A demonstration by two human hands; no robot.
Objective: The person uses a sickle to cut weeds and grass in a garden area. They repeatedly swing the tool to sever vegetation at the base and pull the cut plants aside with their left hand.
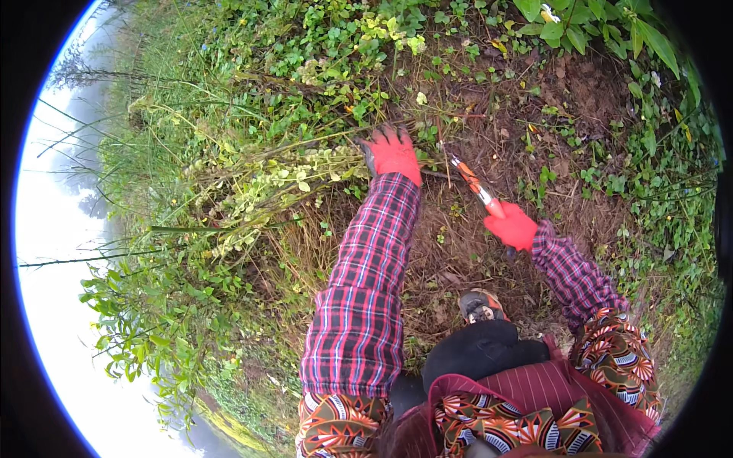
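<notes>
My left hand (392,153), in a red glove with dark fingertips, is at a bundle of long weed stems (303,163) with pale green leaves that stretches off to the left; its fingers curl over the stems near their lower ends. My right hand (512,225), also in a red glove, is closed around the red handle of a long, slim hand tool (475,184). The tool has orange and white on its shaft and points up and left towards the stems. Its far end lies over the brown soil, and I cannot tell the shape of its tip.
Bare soil with dry straw (572,143) runs down the middle. Low leafy plants (670,212) grow along the right and dense greenery (320,51) at the top. A leafy shrub (166,338) is at lower left. My shoe (482,306) stands on the soil below my hands.
</notes>
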